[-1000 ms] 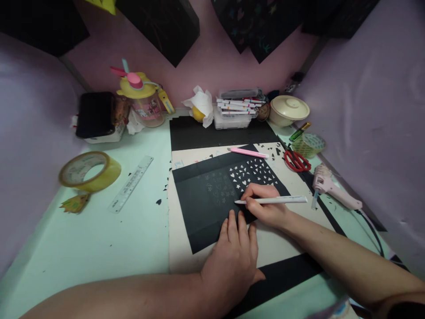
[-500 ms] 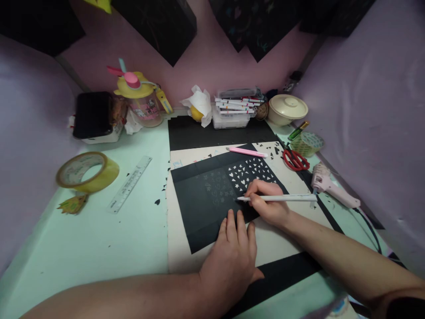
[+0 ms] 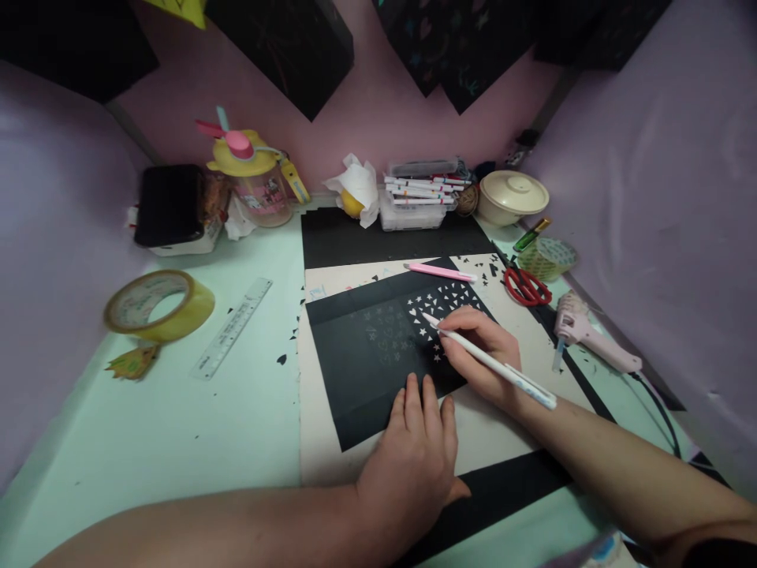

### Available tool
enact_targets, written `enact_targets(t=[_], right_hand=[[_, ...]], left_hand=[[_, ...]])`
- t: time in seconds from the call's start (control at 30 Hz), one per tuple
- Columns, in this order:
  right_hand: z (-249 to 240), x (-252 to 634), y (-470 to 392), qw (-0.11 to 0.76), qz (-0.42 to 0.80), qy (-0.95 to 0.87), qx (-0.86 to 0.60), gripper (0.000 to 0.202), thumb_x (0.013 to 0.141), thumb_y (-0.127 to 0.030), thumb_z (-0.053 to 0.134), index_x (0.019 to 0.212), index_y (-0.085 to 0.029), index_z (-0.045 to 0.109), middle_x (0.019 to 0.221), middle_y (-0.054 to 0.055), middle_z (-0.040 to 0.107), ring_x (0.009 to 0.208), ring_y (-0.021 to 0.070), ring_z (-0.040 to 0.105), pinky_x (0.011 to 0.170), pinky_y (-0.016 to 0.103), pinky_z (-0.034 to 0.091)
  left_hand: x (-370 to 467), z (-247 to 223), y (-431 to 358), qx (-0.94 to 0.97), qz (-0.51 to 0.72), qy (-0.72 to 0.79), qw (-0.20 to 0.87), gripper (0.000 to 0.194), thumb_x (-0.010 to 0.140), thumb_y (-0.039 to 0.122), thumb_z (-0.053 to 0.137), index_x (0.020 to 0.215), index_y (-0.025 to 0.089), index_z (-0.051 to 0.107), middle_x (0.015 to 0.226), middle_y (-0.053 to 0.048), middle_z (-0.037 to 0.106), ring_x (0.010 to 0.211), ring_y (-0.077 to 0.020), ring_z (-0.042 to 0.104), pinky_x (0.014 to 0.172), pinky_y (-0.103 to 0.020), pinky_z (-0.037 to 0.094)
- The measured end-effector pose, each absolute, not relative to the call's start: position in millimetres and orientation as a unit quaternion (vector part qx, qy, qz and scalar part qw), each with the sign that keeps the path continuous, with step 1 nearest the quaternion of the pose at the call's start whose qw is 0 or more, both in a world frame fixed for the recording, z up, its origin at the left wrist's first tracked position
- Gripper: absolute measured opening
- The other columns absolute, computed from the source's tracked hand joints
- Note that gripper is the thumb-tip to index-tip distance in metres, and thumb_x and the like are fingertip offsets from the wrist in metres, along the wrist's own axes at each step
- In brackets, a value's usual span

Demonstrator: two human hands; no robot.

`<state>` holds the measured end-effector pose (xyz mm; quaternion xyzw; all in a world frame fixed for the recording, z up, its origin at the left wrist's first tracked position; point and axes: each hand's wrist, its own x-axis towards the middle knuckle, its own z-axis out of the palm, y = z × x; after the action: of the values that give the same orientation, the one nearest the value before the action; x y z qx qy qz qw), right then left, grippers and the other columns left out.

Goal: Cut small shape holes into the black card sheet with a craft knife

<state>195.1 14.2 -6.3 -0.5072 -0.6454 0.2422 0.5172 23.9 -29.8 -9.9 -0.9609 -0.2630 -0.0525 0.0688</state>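
My right hand (image 3: 482, 355) grips a white pen (image 3: 502, 368), its tip over the cut-out part of a black sheet (image 3: 348, 379). Small stars, hearts and triangles show pale through the sheet's right part, and faint drawn shapes lie left of them. My left hand (image 3: 417, 450) rests flat on the sheet's lower edge with its fingers spread, holding nothing. Beneath the black sheet is a white sheet (image 3: 322, 465). A pink cutter (image 3: 441, 272) lies across the black sheet's top edge.
Left are a tape roll (image 3: 159, 306), a clear ruler (image 3: 233, 330) and a leaf-shaped piece (image 3: 133, 363). Right are red scissors (image 3: 527, 286) and a glue gun (image 3: 597, 335). A pitcher (image 3: 260, 185), a pen box (image 3: 414, 211) and a lidded bowl (image 3: 513, 196) stand at the back.
My right hand has tilted the pen, its tip moving up from beside the drawn shapes to the cut-outs and its rear end swinging down. My left hand has stayed in place.
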Motion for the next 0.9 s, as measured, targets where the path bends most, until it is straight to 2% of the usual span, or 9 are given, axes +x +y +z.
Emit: enact_targets(t=[0.2, 0.4, 0.63, 0.9], right_hand=[[-16, 198, 11, 0.489, 0.277, -0.657, -0.503, 0.008, 0.081, -0.016, 0.053, 0.079, -0.021, 0.058, 0.067, 0.000, 0.059, 0.056, 0.0137, 0.054, 0.053, 0.028, 0.043], [-21, 195, 8, 0.520, 0.258, -0.635, -0.510, 0.006, 0.078, -0.018, 0.056, 0.079, -0.022, 0.052, 0.067, -0.001, 0.056, 0.057, 0.0142, 0.053, 0.053, 0.028, 0.042], [-15, 187, 13, 0.392, 0.280, -0.695, -0.533, 0.011, 0.077, -0.012, 0.054, 0.071, -0.020, 0.051, 0.066, -0.001, 0.059, 0.058, 0.0126, 0.054, 0.054, 0.025, 0.043], [-16, 187, 14, 0.375, 0.292, -0.687, -0.550, 0.012, 0.078, -0.012, 0.052, 0.070, -0.020, 0.051, 0.066, -0.001, 0.059, 0.057, 0.0116, 0.053, 0.054, 0.024, 0.041]], left_hand=[[24, -9, -29, -0.964, -0.042, -0.255, 0.069, 0.087, 0.072, 0.073, 0.052, 0.128, 0.005, 0.054, 0.128, -0.029, 0.052, 0.119, -0.0403, 0.051, 0.093, -0.045, 0.045], [25, -12, -30, -0.963, -0.047, -0.255, 0.067, 0.087, 0.072, 0.072, 0.054, 0.127, 0.005, 0.054, 0.128, -0.030, 0.051, 0.119, -0.0413, 0.051, 0.093, -0.047, 0.044], [25, -15, -30, -0.961, -0.063, -0.262, 0.068, 0.091, 0.068, 0.073, 0.057, 0.125, 0.003, 0.056, 0.127, -0.030, 0.053, 0.117, -0.0424, 0.052, 0.093, -0.046, 0.045], [25, -14, -30, -0.961, -0.061, -0.263, 0.065, 0.091, 0.067, 0.074, 0.056, 0.125, 0.004, 0.056, 0.126, -0.030, 0.054, 0.116, -0.0420, 0.053, 0.092, -0.045, 0.046]])
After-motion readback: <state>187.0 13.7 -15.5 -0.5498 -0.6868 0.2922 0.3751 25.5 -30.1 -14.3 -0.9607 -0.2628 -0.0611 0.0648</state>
